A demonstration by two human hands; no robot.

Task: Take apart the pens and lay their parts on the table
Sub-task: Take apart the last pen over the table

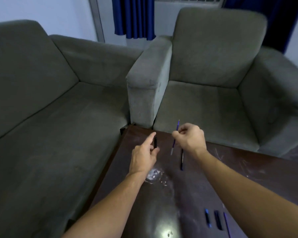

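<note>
The right hand (189, 136) pinches a thin blue refill (173, 146), whose long axis runs near to far with the tip pointing far. Just left of it, the left hand (143, 157) grips a short dark barrel piece (155, 143), index finger straight. Both parts hang over the bench's (222, 172) far end, so setting them down is likely a short drop. 3 laid parts (207, 218) lie near right.

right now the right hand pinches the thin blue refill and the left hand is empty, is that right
Not quite. In the head view the left hand is not empty: it holds a short black pen piece. The right hand does pinch the thin blue refill.
</note>
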